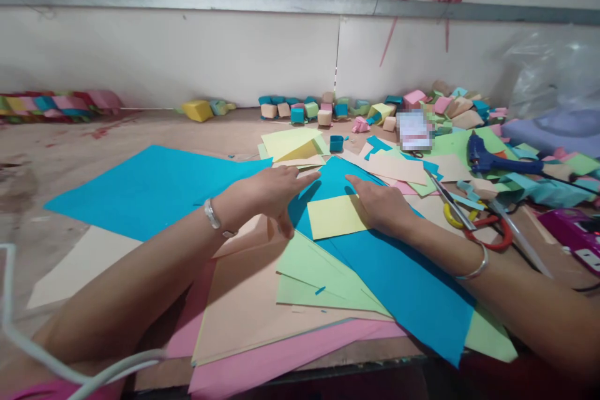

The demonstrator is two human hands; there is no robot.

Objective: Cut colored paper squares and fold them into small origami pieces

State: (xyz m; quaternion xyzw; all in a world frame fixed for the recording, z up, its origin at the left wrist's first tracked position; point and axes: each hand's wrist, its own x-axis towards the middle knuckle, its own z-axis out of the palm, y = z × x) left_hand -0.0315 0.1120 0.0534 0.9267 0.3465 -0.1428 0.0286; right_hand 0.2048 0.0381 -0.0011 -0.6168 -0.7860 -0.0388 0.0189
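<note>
A small yellow paper rectangle (pixel 335 217) lies on a blue sheet (pixel 403 281) in front of me. My right hand (pixel 382 205) rests at the rectangle's right edge, index finger stretched out, seemingly not gripping it. To the left, my left hand (pixel 274 195) hovers over the papers with fingers extended and thumb apart, holding nothing. Another blue sheet (pixel 173 190) spreads out behind my left forearm. Beneath the hands lie green sheets (pixel 319 281), a peach stack (pixel 244 306) and pink sheets (pixel 281 356). Yellow paper pieces (pixel 288 144) sit just beyond my left hand.
Scissors (pixel 469 219) and a blue glue gun (pixel 501 162) lie at right, near a purple power strip (pixel 572 237). Folded paper cubes (pixel 300 112) line the wall. Paper scraps (pixel 398 165) cover the right-hand side. A white cable (pixel 42 356) loops at lower left.
</note>
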